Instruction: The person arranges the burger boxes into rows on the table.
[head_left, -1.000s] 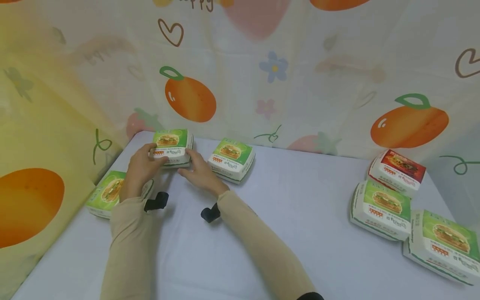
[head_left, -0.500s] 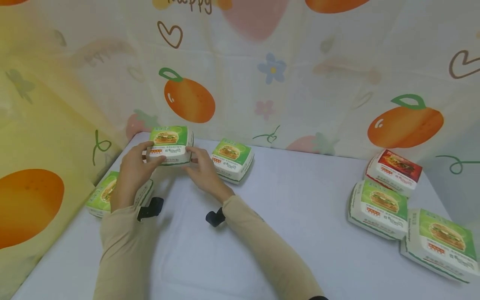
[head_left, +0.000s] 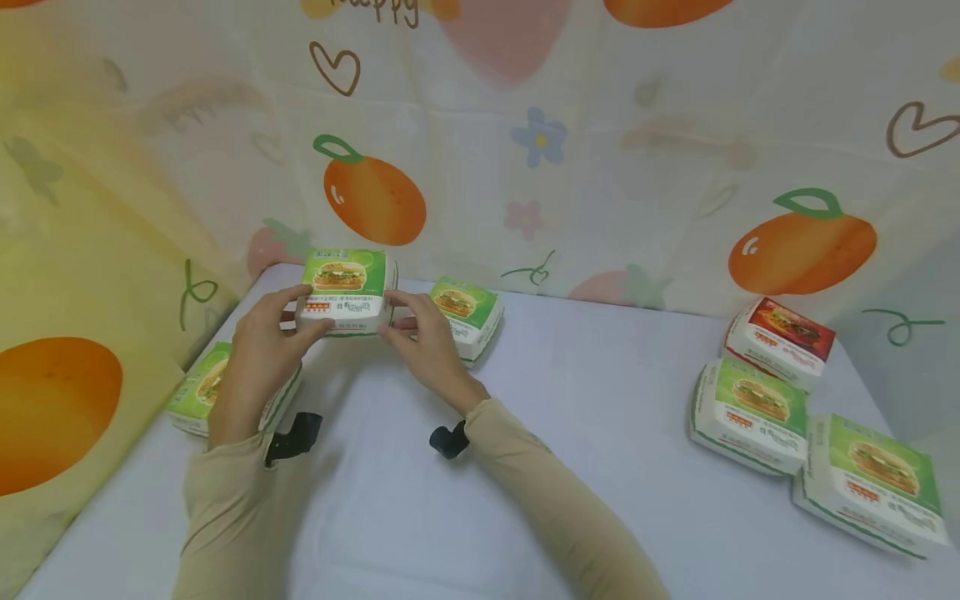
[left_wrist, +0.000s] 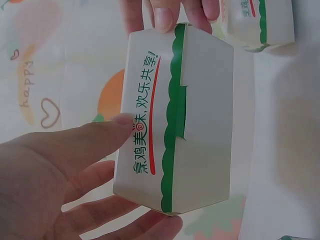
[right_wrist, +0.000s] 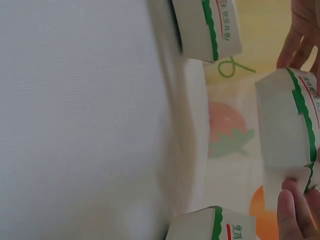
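Both hands hold a green and white burger box (head_left: 347, 287) level above the far left part of the table. My left hand (head_left: 262, 342) grips its left side, the thumb on the front face. On the other side my right hand (head_left: 435, 354) pinches the right end between thumb and fingers. The left wrist view shows the box's white side (left_wrist: 205, 120), green scalloped edge and red line of print, with its lid closed. In the right wrist view the box's pale underside (right_wrist: 285, 120) faces the camera, well apart from the white tabletop (right_wrist: 90, 110).
A second green burger box (head_left: 198, 387) lies behind the left forearm, and another (head_left: 472, 317) sits just behind the right hand. At the right, a red burger box (head_left: 783, 337) and two green ones (head_left: 753, 408) stand close together. A fruit-printed curtain (head_left: 600, 167) hangs behind the table.
Both hands have raised the burger box off the table and drawn it slightly toward me and to the right. The right hand now overlaps the neighbouring box in the head view.
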